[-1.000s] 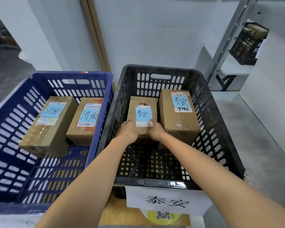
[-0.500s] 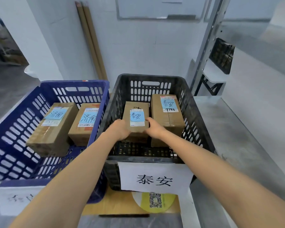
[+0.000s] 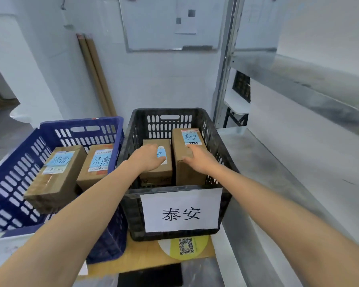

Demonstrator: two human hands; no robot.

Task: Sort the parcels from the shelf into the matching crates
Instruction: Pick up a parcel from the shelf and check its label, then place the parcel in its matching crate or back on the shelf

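A black crate [image 3: 223,160] with a white paper sign [image 3: 181,210] on its front holds two brown parcels with blue labels. The small parcel [image 3: 156,176] lies on the left and the taller parcel [image 3: 181,139] stands on the right. My left hand [image 3: 148,160] lies over the small parcel's top with relaxed fingers, covering part of its label. My right hand [image 3: 199,160] hangs over the taller parcel's near corner with its fingers loosely spread and nothing in it. I cannot tell whether either hand touches the cardboard.
A blue crate [image 3: 81,122] stands on the left against the black one, holding two labelled parcels [image 3: 54,179] [image 3: 95,164]. A grey metal shelf [image 3: 278,175] runs along the right. Cardboard tubes [image 3: 95,75] lean on the white wall behind.
Both hands have let go of the small parcel's near end. The left hand moved up over its top and the right hand shifted right over the taller parcel. My view has pulled back and up.
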